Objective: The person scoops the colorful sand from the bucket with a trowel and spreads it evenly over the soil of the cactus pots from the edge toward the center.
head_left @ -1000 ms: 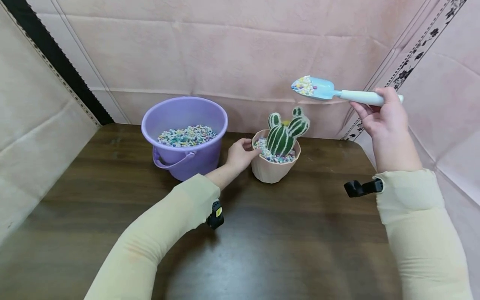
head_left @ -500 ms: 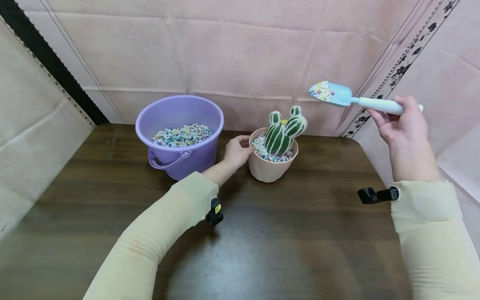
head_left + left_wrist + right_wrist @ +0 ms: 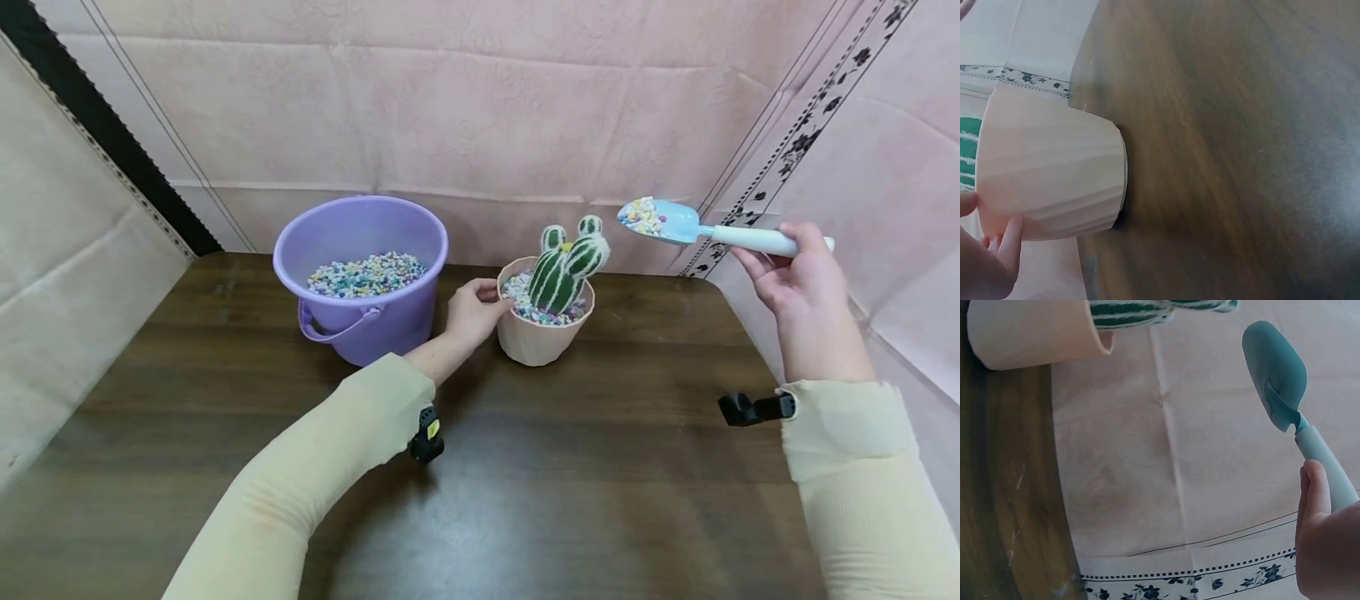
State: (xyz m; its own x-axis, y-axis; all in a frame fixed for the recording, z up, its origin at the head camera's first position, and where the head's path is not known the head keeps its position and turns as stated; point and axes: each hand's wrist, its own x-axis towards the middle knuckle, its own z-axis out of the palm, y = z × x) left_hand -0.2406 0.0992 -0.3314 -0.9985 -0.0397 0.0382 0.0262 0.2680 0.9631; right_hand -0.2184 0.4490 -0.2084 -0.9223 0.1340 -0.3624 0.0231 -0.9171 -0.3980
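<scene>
My right hand [image 3: 806,292] grips the white handle of a small blue trowel [image 3: 677,223], held in the air to the right of the cactus. Pastel pebbles [image 3: 642,216] lie heaped in its blade; the right wrist view shows the blade's underside. My left hand [image 3: 472,315] pinches the left rim of a pale pink flower pot [image 3: 538,343], its fingers against the outer wall in the left wrist view. In the pot a green-and-white knitted cactus [image 3: 558,275] leans right, set among coloured pebbles.
Left of the pot stands a purple bucket [image 3: 360,325], part filled with pastel pebbles [image 3: 366,275], its handle hanging at the front. Both stand on a dark wooden table [image 3: 525,483]. A pinkish cloth wall [image 3: 465,108] rises close behind, and another [image 3: 907,208] on the right.
My right hand has carried the loaded trowel to the right and lower, away from above the cactus. My left hand has stayed at the pot's rim. The view has shifted slightly.
</scene>
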